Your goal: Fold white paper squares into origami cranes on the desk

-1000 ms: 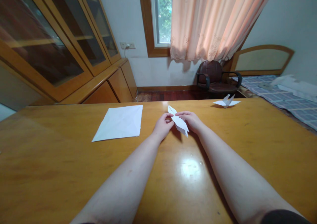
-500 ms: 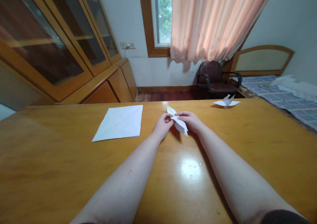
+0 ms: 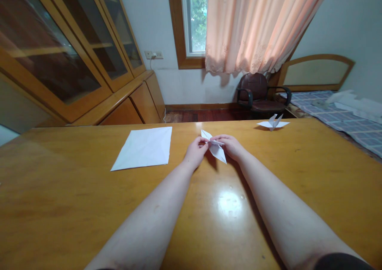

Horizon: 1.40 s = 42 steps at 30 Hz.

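A folded white origami paper [image 3: 218, 152] is held between both hands above the far middle of the table, its pointed flaps spreading toward the far left and near right. My left hand [image 3: 195, 152] pinches its left side with thumb and fingers. On the right side, my right hand [image 3: 231, 146] grips it, with the fingertips partly hidden behind a flap. To the left lies a flat white sheet of paper [image 3: 145, 148] with faint creases. A finished-looking white paper crane [image 3: 273, 123] stands near the far right edge.
The wooden table [image 3: 74, 206] stretches across the foreground. Beyond it are a glass-door cabinet [image 3: 119, 90] at left, a dark red armchair [image 3: 259, 92] under the curtain [image 3: 250, 27], and a bed [image 3: 337, 110] at right.
A flap of the folded paper near my right hand has swung out and now lies sideways across its middle. Both hands have stayed almost in place.
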Each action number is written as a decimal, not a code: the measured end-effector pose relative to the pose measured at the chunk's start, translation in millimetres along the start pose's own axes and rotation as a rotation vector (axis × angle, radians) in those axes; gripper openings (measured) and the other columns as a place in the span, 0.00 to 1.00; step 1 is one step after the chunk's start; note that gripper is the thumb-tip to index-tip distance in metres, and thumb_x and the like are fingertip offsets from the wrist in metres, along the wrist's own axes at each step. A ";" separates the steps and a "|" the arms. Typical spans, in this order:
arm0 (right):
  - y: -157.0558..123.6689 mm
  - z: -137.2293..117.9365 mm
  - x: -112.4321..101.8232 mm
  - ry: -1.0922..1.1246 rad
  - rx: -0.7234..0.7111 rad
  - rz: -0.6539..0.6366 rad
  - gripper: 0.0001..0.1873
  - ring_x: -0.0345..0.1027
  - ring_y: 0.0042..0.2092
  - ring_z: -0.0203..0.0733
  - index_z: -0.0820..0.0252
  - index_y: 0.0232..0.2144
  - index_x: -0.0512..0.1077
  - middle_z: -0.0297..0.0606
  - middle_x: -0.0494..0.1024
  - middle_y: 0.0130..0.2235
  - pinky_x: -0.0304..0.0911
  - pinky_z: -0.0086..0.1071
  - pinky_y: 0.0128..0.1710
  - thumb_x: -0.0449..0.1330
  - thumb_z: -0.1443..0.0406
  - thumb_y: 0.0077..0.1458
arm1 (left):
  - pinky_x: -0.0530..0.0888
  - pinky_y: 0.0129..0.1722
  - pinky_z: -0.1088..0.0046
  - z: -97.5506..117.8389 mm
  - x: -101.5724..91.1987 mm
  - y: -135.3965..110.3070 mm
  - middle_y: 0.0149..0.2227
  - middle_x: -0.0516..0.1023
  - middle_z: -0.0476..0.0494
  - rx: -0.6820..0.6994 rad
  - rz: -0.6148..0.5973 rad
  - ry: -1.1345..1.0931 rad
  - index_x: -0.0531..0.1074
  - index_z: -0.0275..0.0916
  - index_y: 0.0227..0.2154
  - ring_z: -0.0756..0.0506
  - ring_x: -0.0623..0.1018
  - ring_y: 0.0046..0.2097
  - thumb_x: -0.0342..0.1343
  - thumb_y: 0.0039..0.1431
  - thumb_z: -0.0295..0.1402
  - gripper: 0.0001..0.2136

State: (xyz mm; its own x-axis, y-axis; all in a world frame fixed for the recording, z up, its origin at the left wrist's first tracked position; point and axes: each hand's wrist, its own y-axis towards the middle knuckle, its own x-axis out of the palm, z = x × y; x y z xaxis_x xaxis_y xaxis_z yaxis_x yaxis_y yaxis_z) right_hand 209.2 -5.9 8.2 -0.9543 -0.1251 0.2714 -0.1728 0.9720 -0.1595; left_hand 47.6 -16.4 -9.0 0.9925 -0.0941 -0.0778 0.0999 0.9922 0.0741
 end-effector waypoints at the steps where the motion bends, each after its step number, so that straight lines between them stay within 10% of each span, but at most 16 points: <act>1: 0.4 0.5 0.0 -0.008 0.002 -0.002 0.11 0.66 0.27 0.37 0.62 0.26 0.77 0.37 0.76 0.24 0.59 0.32 0.30 0.65 0.66 0.33 | 0.70 0.34 0.74 0.7 0.0 -0.4 0.29 0.76 0.47 -0.001 -0.001 -0.004 0.71 0.38 0.33 0.49 0.75 0.32 0.59 0.52 0.39 0.10; 23: 2.9 7.5 -4.9 -0.093 -0.056 -0.110 0.15 0.69 0.31 0.38 0.61 0.29 0.75 0.36 0.77 0.30 0.60 0.32 0.35 0.68 0.60 0.37 | 0.69 0.37 0.73 4.3 -1.6 -0.4 0.30 0.76 0.48 0.022 0.028 0.021 0.71 0.38 0.30 0.48 0.74 0.33 0.58 0.52 0.39 0.09; 32: 4.0 6.8 -8.0 -0.286 -0.059 -0.041 0.15 0.55 0.21 0.31 0.62 0.23 0.73 0.29 0.68 0.18 0.48 0.28 0.24 0.68 0.56 0.38 | 0.67 0.32 0.74 13.1 -3.5 -3.0 0.24 0.73 0.50 0.049 0.040 0.137 0.69 0.38 0.22 0.49 0.72 0.29 0.56 0.53 0.36 0.09; 42: 4.1 5.2 -8.5 -0.367 -0.063 -0.022 0.14 0.57 0.22 0.32 0.62 0.23 0.73 0.31 0.69 0.19 0.49 0.30 0.25 0.67 0.57 0.39 | 0.73 0.39 0.68 6.4 -0.5 0.0 0.32 0.79 0.42 -0.022 -0.012 -0.049 0.74 0.34 0.34 0.46 0.77 0.34 0.63 0.46 0.30 0.10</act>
State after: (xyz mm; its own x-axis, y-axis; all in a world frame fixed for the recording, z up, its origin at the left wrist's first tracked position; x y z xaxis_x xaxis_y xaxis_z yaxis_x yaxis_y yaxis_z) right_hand 215.3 -1.8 0.3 -0.9765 -0.1978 -0.0858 -0.1895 0.9772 -0.0958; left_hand 47.6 -16.8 -2.6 0.9935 -0.1096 -0.0297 0.1110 0.9925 0.0519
